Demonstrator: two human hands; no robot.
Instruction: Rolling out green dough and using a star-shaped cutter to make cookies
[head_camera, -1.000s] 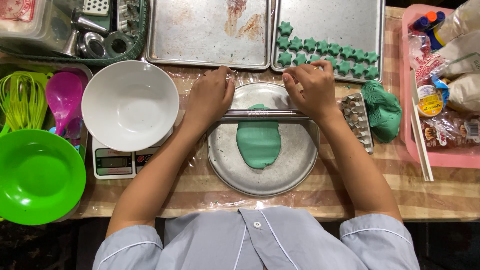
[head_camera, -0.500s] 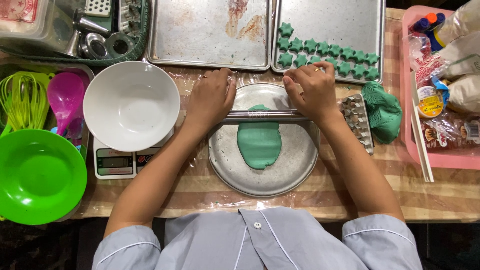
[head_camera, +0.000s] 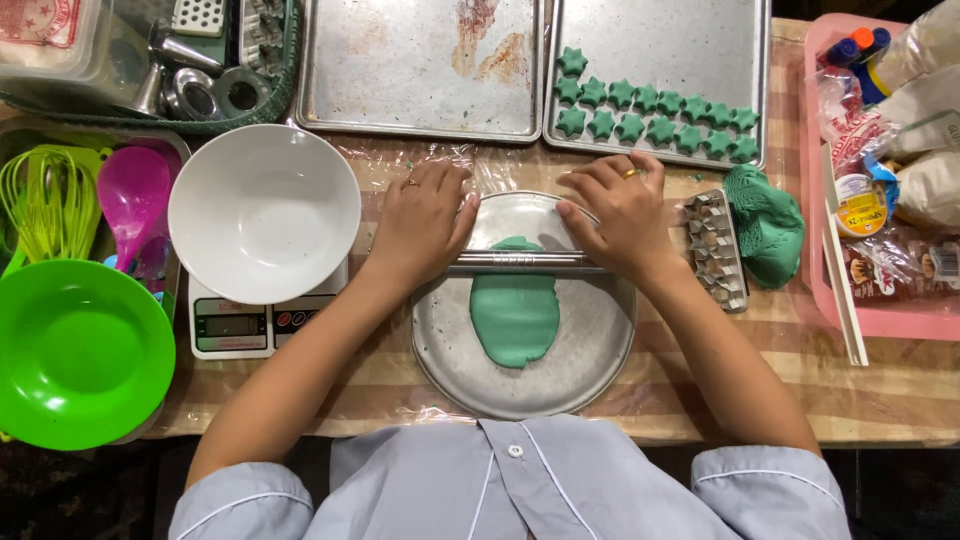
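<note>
A flat oval of green dough (head_camera: 514, 318) lies on a round metal plate (head_camera: 590, 370) in front of me. Across its far end rests a thin metal rolling rod (head_camera: 515, 260). My left hand (head_camera: 422, 225) presses on the rod's left end and my right hand (head_camera: 620, 215) on its right end, palms down with fingers stretched forward. A ring shows on each hand. Beyond the plate, a baking tray (head_camera: 655, 30) holds several green star-shaped dough pieces (head_camera: 655, 122).
A lump of green dough (head_camera: 765, 225) and a metal cutter set (head_camera: 715, 250) sit right of the plate. A white bowl (head_camera: 264, 212) stands on a scale (head_camera: 235, 328) at left, beside a green bowl (head_camera: 75, 350). An empty tray (head_camera: 420, 65) is behind; a pink bin (head_camera: 880, 180) at right.
Both hands have pushed the rod slightly away from me along the dough. The dough oval looks a little longer.
</note>
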